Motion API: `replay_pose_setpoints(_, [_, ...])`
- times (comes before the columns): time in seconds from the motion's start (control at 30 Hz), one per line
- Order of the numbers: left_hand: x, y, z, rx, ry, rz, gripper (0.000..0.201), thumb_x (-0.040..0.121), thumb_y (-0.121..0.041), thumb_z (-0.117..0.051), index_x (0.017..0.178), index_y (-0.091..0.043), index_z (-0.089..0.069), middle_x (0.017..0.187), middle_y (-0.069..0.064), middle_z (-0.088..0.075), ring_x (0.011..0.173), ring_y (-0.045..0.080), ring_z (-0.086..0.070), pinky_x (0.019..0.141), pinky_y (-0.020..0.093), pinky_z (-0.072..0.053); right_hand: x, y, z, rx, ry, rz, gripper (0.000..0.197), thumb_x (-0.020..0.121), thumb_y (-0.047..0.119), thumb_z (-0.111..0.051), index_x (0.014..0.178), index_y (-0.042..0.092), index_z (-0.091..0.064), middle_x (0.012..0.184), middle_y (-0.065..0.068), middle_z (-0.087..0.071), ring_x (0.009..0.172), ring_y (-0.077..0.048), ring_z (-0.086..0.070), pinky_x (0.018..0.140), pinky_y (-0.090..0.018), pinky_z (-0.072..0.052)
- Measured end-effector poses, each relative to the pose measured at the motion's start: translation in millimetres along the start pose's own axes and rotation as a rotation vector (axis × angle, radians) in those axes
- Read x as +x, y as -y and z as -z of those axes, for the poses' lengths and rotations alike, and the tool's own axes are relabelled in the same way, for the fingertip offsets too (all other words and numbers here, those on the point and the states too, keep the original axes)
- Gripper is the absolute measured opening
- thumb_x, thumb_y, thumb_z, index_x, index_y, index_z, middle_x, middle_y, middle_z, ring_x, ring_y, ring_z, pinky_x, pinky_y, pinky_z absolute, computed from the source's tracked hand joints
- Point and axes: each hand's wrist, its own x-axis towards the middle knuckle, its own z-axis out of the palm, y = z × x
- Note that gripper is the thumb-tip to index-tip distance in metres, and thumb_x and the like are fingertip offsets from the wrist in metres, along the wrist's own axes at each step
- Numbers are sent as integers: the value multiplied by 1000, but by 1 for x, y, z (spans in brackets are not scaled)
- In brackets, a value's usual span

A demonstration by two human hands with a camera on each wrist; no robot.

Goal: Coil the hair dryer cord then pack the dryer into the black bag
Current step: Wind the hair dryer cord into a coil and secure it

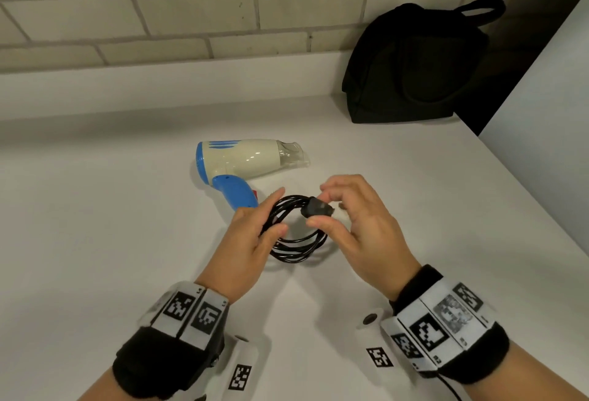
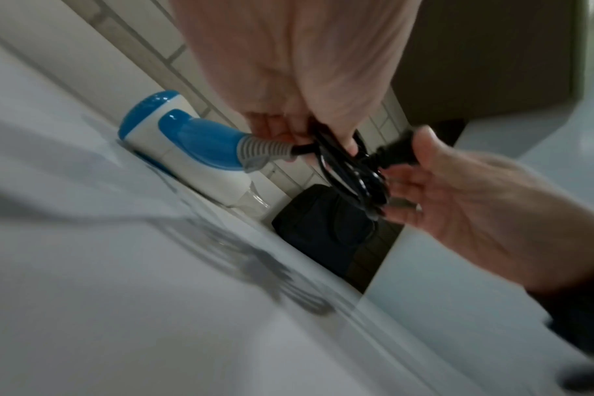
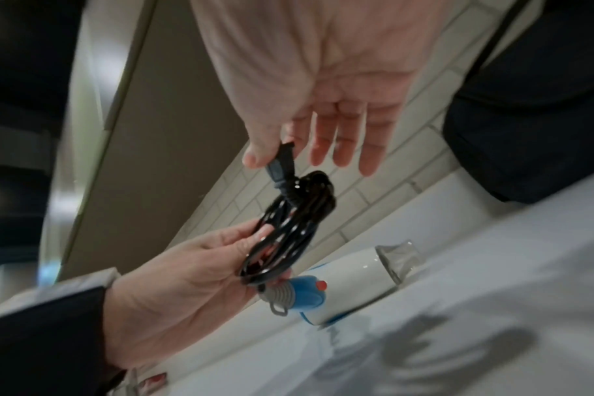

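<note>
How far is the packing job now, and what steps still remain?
Mostly done: the cord is wound into several loops. In hand: the left hand grips the coil while the right hand pinches the plug beside it. Left: the hair dryer lies on the counter, apart from the black bag.

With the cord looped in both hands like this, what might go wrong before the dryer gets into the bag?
The coiled cord is untied; only the left hand holds the loops while the right hand pinches the plug, so the loops may spring apart if either lets go. The black bag looks shut, so opening it probably needs a free hand.
</note>
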Motion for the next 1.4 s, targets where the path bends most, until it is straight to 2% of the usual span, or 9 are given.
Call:
replay_pose_setpoints(0.17, [5, -4, -12, -11, -83, -16, 45, 87, -8, -50, 119, -38, -40, 84, -11, -62, 72, -3, -60, 69, 8, -47, 11, 22, -18, 15, 48, -28, 41, 73, 56, -46, 88, 19, -56, 104, 6, -56, 90, -14, -56, 72, -34, -52])
replay_pose_setpoints(0.3, [1, 7, -11, -124, -168, 83, 32, 84, -2, -51, 109, -21, -59, 79, -15, -63, 71, -9, -60, 67, 4, -45, 13, 25, -33, 284, 59, -173, 23, 70, 35, -72, 83, 20, -61, 98, 13, -52, 92, -6, -55, 79, -22, -46])
replay_pose_setpoints(0.4, [-1, 7, -11, -211, -198, 103, 26, 84, -10, -55, 97, -33, -58, 85, -17, -64, 77, -10, -61, 71, 5, -46, 7, 18, -26, 541, 180, -377, 44, 72, 18, -73, 112, 25, -54, 118, 11, -48, 101, 6, -54, 86, -10, -44])
replay_pose_setpoints(0.5, [-2, 5, -12, -291, -257, 121, 29, 80, -13, -62, 89, -39, -54, 83, -16, -64, 73, -11, -61, 67, 6, -47, -2, 9, -18, 707, 248, -615, 61, 78, 9, -67, 130, 20, -37, 110, -1, -60, 87, -6, -65, 71, -17, -54])
replay_pose_setpoints(0.83, [2, 0, -9, -461, -318, 210, 18, 85, -14, -55, 82, -30, -61, 67, -6, -69, 54, 1, -60, 57, 9, -48, -7, 8, -25, 853, 336, -637, 18, 84, -1, -56, 91, 16, -54, 64, 4, -69, 62, -8, -69, 57, -20, -56])
replay_pose_setpoints(1.03, [-4, 20, 5, -702, -154, 410, 21, 85, -9, -52, 87, -21, -69, 68, 0, -74, 63, 12, -68, 72, 30, -56, -5, -2, -33, 885, 467, -732, 13, 88, 1, -51, 85, 14, -52, 78, -3, -64, 63, -5, -68, 56, -19, -55])
replay_pose_setpoints(1.13, [-2, 27, 1, -561, -118, 409, 16, 82, -10, -58, 91, -23, -65, 75, -8, -72, 75, 5, -68, 65, 9, -52, -5, -8, -47, 785, 467, -796, 8, 89, 6, -52, 87, 14, -53, 83, -5, -64, 64, -8, -67, 58, -21, -56])
replay_pose_setpoints(1.23, [1, 33, -1, -288, -141, 331, 25, 81, -13, -62, 100, -29, -63, 92, -18, -59, 100, -12, -51, 79, 1, -42, -2, -11, -53, 643, 459, -797, 9, 85, 12, -61, 90, 10, -54, 76, -6, -65, 56, -10, -64, 57, -22, -57])
replay_pose_setpoints(1.4, [-2, 40, 3, -162, -104, 141, 40, 74, -4, -67, 93, -39, -60, 97, -17, -56, 90, -11, -53, 81, -3, -37, 1, -9, -53, 405, 505, -704, 19, 78, 26, -68, 84, 10, -59, 63, 0, -58, 49, -9, -53, 44, -19, -47])
